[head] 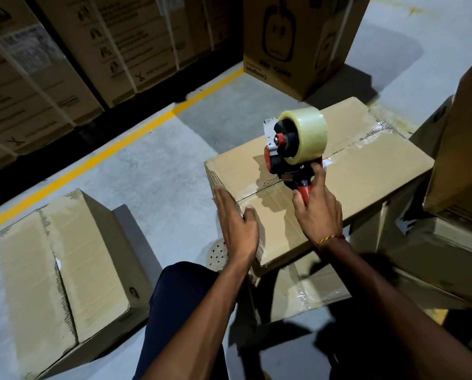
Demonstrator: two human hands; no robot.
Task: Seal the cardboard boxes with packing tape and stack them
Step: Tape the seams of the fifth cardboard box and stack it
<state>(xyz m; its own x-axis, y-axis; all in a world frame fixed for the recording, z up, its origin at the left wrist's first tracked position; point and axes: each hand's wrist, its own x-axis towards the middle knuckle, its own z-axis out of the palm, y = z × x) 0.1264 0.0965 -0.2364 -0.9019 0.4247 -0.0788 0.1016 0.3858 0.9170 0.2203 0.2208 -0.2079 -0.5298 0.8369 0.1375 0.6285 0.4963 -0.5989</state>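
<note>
Two hands on top box (347, 171): my left hand (239, 223) flat, fingers straight, pressing its near-left corner; right hand (318, 204) gripping tape dispenser (289, 152) handle over centre seam. Tape looks laid already, glare hides it. Risk: box slides off box below (306, 292) if press slackens. Another box (62, 272) left, on floor.

Your one head camera looks steeply down and forward, close over your left hand (236, 223) and right hand (318, 204), floor beyond them
</note>
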